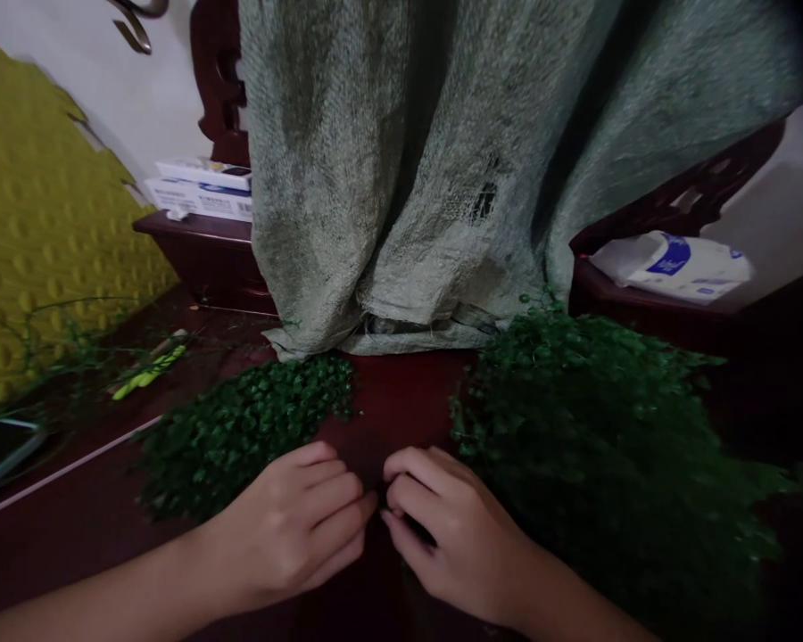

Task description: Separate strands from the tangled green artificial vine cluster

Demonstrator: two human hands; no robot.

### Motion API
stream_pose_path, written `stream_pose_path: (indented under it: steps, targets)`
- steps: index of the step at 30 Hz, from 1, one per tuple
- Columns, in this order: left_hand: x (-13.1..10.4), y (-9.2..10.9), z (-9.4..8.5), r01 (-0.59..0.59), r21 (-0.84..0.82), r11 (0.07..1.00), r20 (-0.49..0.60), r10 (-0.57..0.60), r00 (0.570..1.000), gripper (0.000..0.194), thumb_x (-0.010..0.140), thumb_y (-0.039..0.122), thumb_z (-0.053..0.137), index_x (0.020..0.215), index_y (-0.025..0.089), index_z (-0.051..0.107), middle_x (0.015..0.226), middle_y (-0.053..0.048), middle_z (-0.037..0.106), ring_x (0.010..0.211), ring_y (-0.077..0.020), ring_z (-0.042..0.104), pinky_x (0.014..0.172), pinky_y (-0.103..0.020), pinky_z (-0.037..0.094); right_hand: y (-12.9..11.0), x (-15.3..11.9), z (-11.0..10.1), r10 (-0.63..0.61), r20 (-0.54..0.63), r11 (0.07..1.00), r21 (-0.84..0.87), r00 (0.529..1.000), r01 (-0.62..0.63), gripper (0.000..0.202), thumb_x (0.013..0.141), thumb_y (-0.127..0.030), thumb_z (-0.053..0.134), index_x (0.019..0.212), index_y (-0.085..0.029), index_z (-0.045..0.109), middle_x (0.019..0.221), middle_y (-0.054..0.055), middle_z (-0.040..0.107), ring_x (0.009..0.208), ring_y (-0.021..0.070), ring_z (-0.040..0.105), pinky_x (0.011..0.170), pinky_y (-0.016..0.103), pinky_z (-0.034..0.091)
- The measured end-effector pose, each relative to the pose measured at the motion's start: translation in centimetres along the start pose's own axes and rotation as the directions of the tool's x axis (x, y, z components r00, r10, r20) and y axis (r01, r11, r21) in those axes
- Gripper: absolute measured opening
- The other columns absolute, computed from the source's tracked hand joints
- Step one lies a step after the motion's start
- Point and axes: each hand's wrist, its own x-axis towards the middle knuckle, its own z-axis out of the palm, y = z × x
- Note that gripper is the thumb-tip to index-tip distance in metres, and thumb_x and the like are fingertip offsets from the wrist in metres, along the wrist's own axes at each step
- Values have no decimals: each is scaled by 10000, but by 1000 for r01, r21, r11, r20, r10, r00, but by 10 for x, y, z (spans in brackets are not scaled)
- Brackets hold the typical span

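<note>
My left hand (308, 517) is closed, its fingers curled under and its knuckles toward me. Facing it across a small gap, my right hand (451, 526) has its fingers bent in toward the thumb. Whatever the fingers of either hand may hold is hidden or too dark to make out. A heap of small-leaved green sprigs (241, 428) lies just beyond my left hand. To the right of my right hand spreads a larger, darker pile of leafy green stems (595, 446). Both piles rest on a dark red wooden surface (401, 392).
A grey-green woven cloth (401, 160) hangs at the back. Further left lie a yellow-green tool (148, 373), loose stems, a phone-like object (4, 450) and a pale cord (73, 464). Boxes (204, 196) and a tissue pack (682, 266) sit on side ledges. A yellow bumpy mat (46, 223) stands left.
</note>
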Motion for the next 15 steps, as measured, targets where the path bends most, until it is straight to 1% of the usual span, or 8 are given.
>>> stream_pose_path:
  steps: [1, 3, 6, 8, 9, 11, 13, 15]
  targets:
    - [0, 0, 0, 19, -3, 1000, 6, -19, 1000, 152, 911, 64, 519, 967, 120, 649, 688, -27, 648, 597, -162, 572, 598, -326, 435, 1, 0, 1, -48, -7, 998, -50, 999, 48, 150, 910, -81, 488, 822, -194, 531, 902, 45, 605, 785, 174, 559, 750, 325, 448]
    - [0, -1, -1, 89, -26, 996, 20, -88, 996, 151, 902, 89, 542, 995, 140, 649, 782, -49, 671, 654, -173, 583, 633, -336, 448, 3, 0, 1, -132, -12, 985, -115, 991, 129, 183, 919, -82, 463, 788, -193, 525, 800, 33, 592, 707, 165, 520, 702, 330, 408]
    - [0, -1, 0, 244, -129, 961, 47, -240, 970, 142, 889, 133, 560, 992, 186, 643, 871, -50, 655, 724, -183, 590, 666, -327, 468, 3, 0, 0, -207, -52, 973, -117, 977, 200, 214, 915, -83, 464, 742, -198, 514, 763, 25, 599, 678, 153, 499, 659, 318, 370]
    - [0, 0, 0, 318, -230, 920, 86, -306, 948, 158, 880, 136, 557, 1010, 192, 627, 894, -45, 639, 761, -178, 605, 680, -301, 489, 2, 0, -2, -220, -84, 973, -86, 972, 213, 217, 916, -72, 468, 745, -197, 517, 757, 21, 607, 680, 149, 510, 652, 311, 368]
    - [0, 1, 0, 331, -273, 903, 108, -313, 944, 177, 877, 129, 555, 1033, 189, 616, 909, -45, 636, 784, -176, 613, 697, -291, 500, 1, 0, -2, -218, -97, 975, -68, 971, 212, 211, 915, -65, 470, 758, -195, 521, 762, 22, 611, 690, 149, 523, 659, 308, 375]
    - [0, 2, 1, 317, -320, 893, 141, -286, 948, 201, 879, 119, 555, 1068, 177, 596, 931, -48, 642, 812, -176, 623, 717, -283, 510, -2, 1, -3, -196, -116, 981, -22, 974, 195, 184, 910, -57, 483, 796, -192, 534, 781, 27, 621, 712, 152, 551, 678, 300, 396]
    - [-1, 3, 1, 285, -310, 907, 163, -245, 956, 191, 895, 113, 545, 1073, 170, 586, 923, -46, 651, 805, -180, 621, 714, -294, 503, -4, 1, -2, -147, -130, 988, 20, 981, 150, 157, 909, -62, 490, 848, -196, 547, 786, 23, 628, 713, 152, 568, 702, 293, 418]
    - [-1, 4, 1, 264, -271, 926, 171, -223, 960, 137, 911, 117, 530, 1024, 165, 591, 872, -39, 646, 750, -179, 599, 671, -304, 479, -5, 0, -1, -87, -134, 994, 52, 987, 94, 137, 910, -80, 498, 928, -202, 559, 791, 17, 641, 706, 153, 578, 720, 291, 437]
